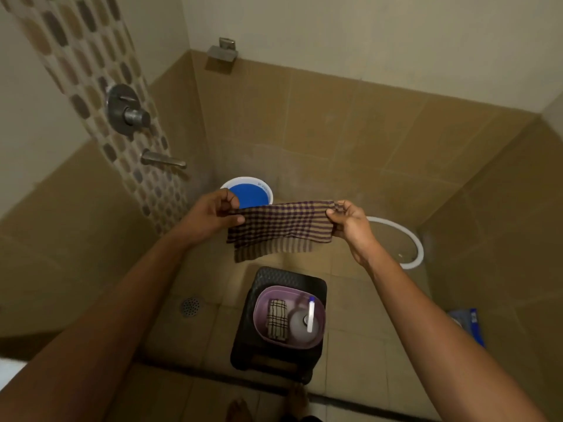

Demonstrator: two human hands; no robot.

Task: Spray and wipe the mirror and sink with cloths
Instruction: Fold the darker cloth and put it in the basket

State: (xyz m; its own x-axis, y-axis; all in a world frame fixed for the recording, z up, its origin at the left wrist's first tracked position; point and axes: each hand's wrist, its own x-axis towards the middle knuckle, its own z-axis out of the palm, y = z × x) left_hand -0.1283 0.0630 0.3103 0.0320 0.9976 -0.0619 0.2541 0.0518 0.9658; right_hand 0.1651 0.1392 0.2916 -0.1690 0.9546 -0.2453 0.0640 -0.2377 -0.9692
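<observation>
Tiled shower floor lies below as left hand (213, 213) and right hand (348, 222) fingers pinch the checked cloth's (281, 228) top corners mid-frame; a loosened pinch could drop it there.

Tiled floor (359, 354) carries stool (274, 357), blue bucket (247, 193), white-rimmed tub (411, 239).

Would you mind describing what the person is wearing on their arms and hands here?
Nothing that shows: both forearms are bare up to the frame edge, with no sleeves in view. The left hand and right hand have no gloves, and no rings, watch or bracelet are visible.
</observation>
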